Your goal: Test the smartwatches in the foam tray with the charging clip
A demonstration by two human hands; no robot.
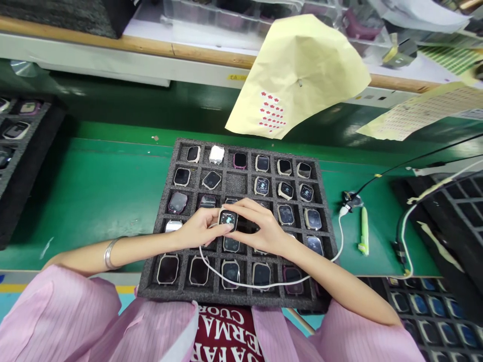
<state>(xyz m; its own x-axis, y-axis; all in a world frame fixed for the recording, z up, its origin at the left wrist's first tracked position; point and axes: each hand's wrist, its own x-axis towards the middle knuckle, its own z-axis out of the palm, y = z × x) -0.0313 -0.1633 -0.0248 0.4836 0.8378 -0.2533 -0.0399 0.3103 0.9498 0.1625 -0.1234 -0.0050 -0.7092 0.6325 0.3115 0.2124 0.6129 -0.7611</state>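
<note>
A smartwatch case (pixel 228 219) with a lit screen is held above the foam tray (pixel 236 182), pinched between both hands. My left hand (pixel 202 227) grips its left side, thumb across the lower front. My right hand (pixel 262 229) holds its right side with fingers at the top and thumb below. A white cable (pixel 260 287) runs from under my left hand, loops over the tray's near rows and passes beneath my right forearm. Strapless watch cases, such as a silver one (pixel 216 154), sit in the tray's compartments; a few have lit screens. My hands hide some middle compartments.
At the right lie a black cable connector (pixel 351 199) and a green pen-like tool (pixel 364 231). Another watch tray (pixel 33 136) stands at left, and more trays (pixel 437 314) at lower right. Yellow paper (pixel 302 75) hangs from the shelf (pixel 151 46) over the green bench (pixel 101 196).
</note>
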